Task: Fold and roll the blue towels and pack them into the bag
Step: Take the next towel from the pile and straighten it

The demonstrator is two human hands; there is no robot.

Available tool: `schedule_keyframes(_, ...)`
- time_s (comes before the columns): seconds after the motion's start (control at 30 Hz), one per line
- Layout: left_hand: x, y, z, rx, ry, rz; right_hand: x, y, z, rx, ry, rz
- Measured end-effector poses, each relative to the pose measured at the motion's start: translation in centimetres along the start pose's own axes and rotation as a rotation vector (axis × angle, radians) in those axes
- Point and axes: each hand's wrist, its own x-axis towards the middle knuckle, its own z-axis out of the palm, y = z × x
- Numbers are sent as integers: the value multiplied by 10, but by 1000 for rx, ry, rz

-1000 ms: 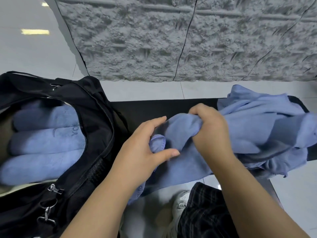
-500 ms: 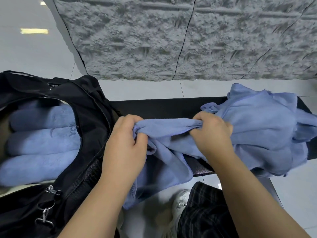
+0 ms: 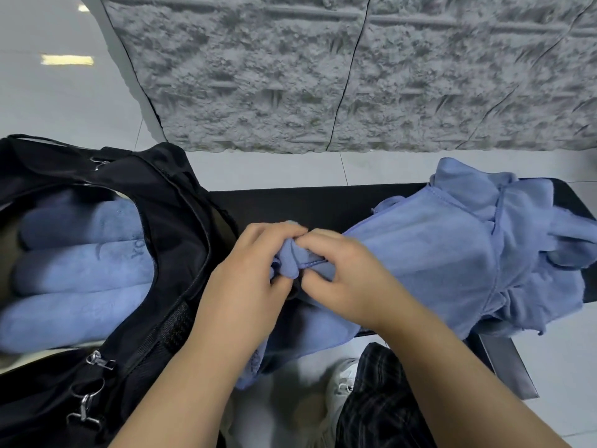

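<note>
While we look down over our arms, a rough grey wall (image 3: 323, 76) fills the top of the view, with pale floor tiles (image 3: 64, 101) beside and below it. Our black bench (image 3: 323, 205) runs across the middle. On its left end sits the black bag (image 3: 168, 221), open, with three rolled towels (image 3: 84, 273) lying side by side inside it. On the right end lies a loose pile (image 3: 517, 240) of blue towels. One towel (image 3: 420, 263) stretches from that pile toward the bench's middle and hangs over the near edge. Our left hand (image 3: 245, 286) and right hand (image 3: 349, 282) meet there, touching, and both pinch a bunched corner of this towel between curled fingers. Below the bench we see a white shoe (image 3: 339, 383) and plaid cloth (image 3: 378, 399).
</note>
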Motion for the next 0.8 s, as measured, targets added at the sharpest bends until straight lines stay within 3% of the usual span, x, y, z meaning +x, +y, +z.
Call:
schedule_keyframes(0.13,-1,-1,1,29,52,-121,-2,4,-6,-33,35,144)
schedule_keyframes(0.23,-1,1,0,-20,141,-119,-2,19,-17,-242,129,377)
schedule_keyframes(0.33,1,1,-1,-93,201,-148,-3,36,-26,-522,91,597)
schedule_keyframes(0.4,1,-2,-1,-64,169,-124,-5,38,-28,-570,56,662)
schedule_keyframes(0.53,1,-2,1,39,0,-38,-1,17,-22,-419,176,384)
schedule_keyframes(0.63,1,2,1,32,-42,21,3,0,-8,-356,62,178)
schedule_keyframes(0.7,2,0,1,45,-23,-43,0,-7,-4,-208,-26,178)
schedule_keyframes(0.8,1,-2,1,60,14,-136,-4,-16,-14,201,-64,306)
